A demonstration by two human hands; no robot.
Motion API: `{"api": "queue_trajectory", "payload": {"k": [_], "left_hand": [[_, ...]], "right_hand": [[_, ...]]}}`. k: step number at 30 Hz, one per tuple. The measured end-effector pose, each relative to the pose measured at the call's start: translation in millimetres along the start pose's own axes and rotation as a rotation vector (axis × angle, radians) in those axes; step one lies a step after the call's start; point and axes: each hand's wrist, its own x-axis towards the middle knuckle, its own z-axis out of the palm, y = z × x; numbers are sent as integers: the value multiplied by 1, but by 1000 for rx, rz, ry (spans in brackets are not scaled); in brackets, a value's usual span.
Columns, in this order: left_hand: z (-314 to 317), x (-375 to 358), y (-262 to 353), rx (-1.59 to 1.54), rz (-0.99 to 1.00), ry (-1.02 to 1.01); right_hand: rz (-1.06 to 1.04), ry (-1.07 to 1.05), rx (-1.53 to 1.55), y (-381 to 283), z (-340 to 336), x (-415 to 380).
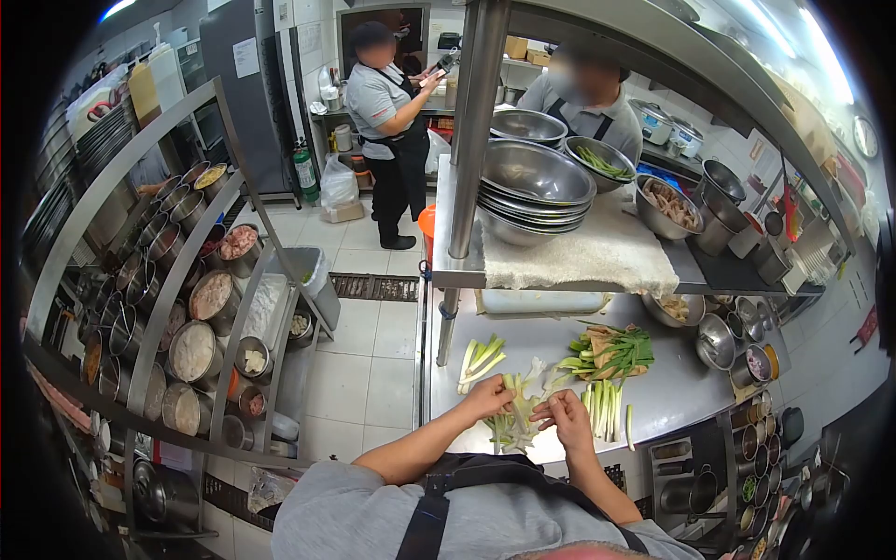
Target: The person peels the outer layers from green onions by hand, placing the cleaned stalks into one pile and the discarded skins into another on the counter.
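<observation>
My left hand [489, 399] is closed around a pale green-and-white spring onion over the steel worktop [672, 385]. Close by on the right, my right hand [567, 417] has its fingers pinched together near the loose outer leaves; whatever they hold is too small to make out. Beneath and between both hands lie pale peelings [511, 432]. A few cut spring onion stalks [481, 361] rest to the left. To the right, several trimmed white stalks [604, 409] lie side by side, below a bundle of green spring onions [611, 353] with brown wrapping.
Above the worktop, a shelf [691, 273] carries stacked steel bowls [537, 177] on a towel. Its metal post [464, 131] rises at the left corner. A rack of food pots [196, 350] stands left. Two people [390, 112] are across the room. More bowls [716, 343] sit at right.
</observation>
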Motion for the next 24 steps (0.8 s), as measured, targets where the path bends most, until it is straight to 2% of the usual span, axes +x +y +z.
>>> {"api": "queue_trajectory", "payload": {"k": [4, 6, 8, 10, 12, 13, 15, 16, 19, 24], "left_hand": [[-4, 7, -14, 1, 16, 52], [-10, 6, -16, 281, 45, 160], [-16, 3, -13, 302, 36, 148], [-15, 3, -13, 322, 23, 135], [-9, 6, -18, 270, 64, -1], [-5, 6, -20, 269, 62, 2], [7, 6, -20, 369, 249, -99], [14, 8, -26, 375, 282, -112], [22, -8, 4, 519, 227, -207], [17, -4, -6, 457, 235, -287]], "right_hand": [[-21, 66, 33, -3, -7, -2], [-71, 111, 41, -12, -15, -2], [-145, 205, 30, -18, -22, 0], [-140, 195, -21, -18, -25, 2], [-117, 157, -71, -10, -23, 3], [-115, 154, -70, -6, -20, 4], [-22, 32, -286, 2, -10, 4], [-18, 14, -327, 4, -3, 4], [-6, -38, -429, 1, 8, 3], [-1, -74, -380, 0, 3, 1]]}}
